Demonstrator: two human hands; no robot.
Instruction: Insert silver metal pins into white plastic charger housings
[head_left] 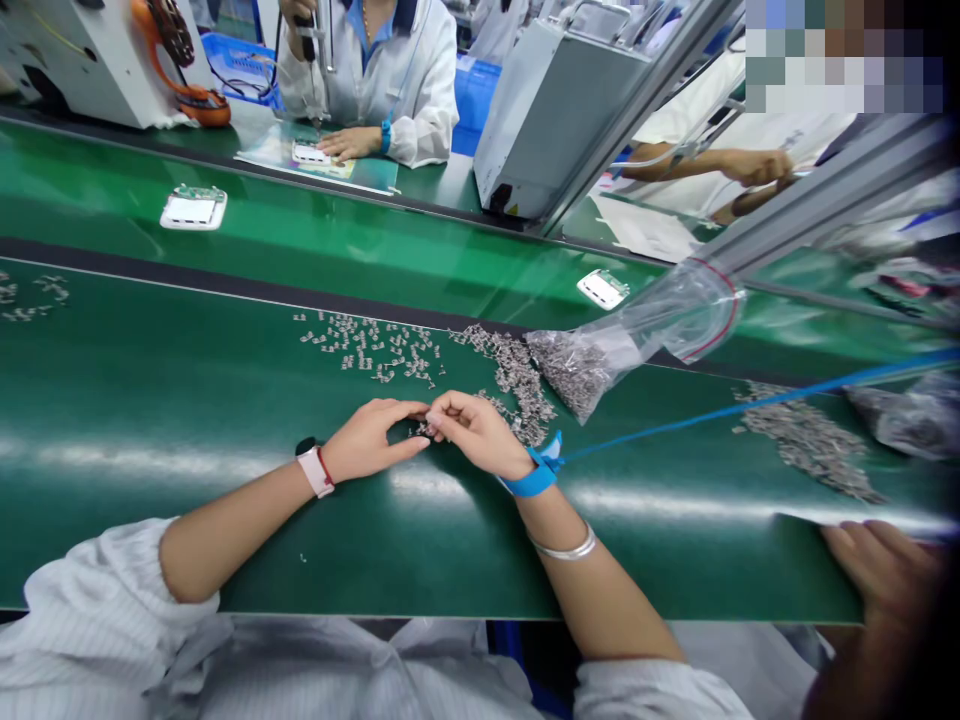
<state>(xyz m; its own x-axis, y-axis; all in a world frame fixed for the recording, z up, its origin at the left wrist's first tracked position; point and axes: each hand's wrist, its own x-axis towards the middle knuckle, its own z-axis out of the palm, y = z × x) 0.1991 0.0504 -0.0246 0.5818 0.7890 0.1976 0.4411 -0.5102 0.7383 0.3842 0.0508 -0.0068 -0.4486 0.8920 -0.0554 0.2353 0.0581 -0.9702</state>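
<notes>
Near the middle of the green table, my left hand (pixel 377 438) curves with thumb and fingers apart around a few small metal parts (pixel 421 429). Touching its fingertips, my right hand (pixel 480 432) is closed in a pinch; what it holds is too small to make out. Beyond my hands lie scattered small metal pieces (pixel 367 345), and a denser pile (pixel 525 385) sits just behind my right hand. A clear plastic bag (pixel 581 370) full of similar pieces lies to the right of that pile.
A green conveyor belt (pixel 300 240) carries a white device (pixel 193 208) and another white device (pixel 603 289). A blue cord (pixel 712 413) runs right from my wristband. Another pile (pixel 814 440) and a person's hand (pixel 877 560) are at right. Across the belt, a person (pixel 375 90) works.
</notes>
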